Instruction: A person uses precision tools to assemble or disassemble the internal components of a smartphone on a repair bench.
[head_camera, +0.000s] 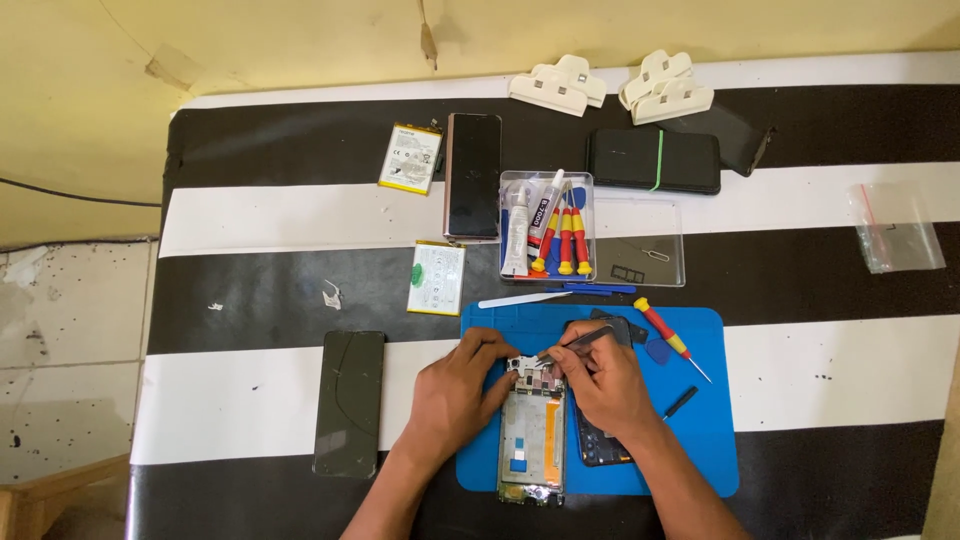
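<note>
Fingers of the left hand (455, 385) pinch the top edge of an opened phone frame (532, 435), which lies on a smooth blue rectangular mat (700, 420). Just beside it, the right hand (605, 385) grips thin metal tweezers (575, 343), their tip touching the frame's upper part. Left of the mat lies a dark glossy phone back (349, 402); above it, two flat white batteries (411, 158) with yellow edges. A clear plastic tray (640, 245) holds red-and-yellow screwdrivers (565, 240) and a glue tube (515, 235). Everything rests on a black-and-white striped table cover (250, 220); a cream wall (300, 40) rises behind. Far right lies a small clear zip bag (897, 228).
</note>
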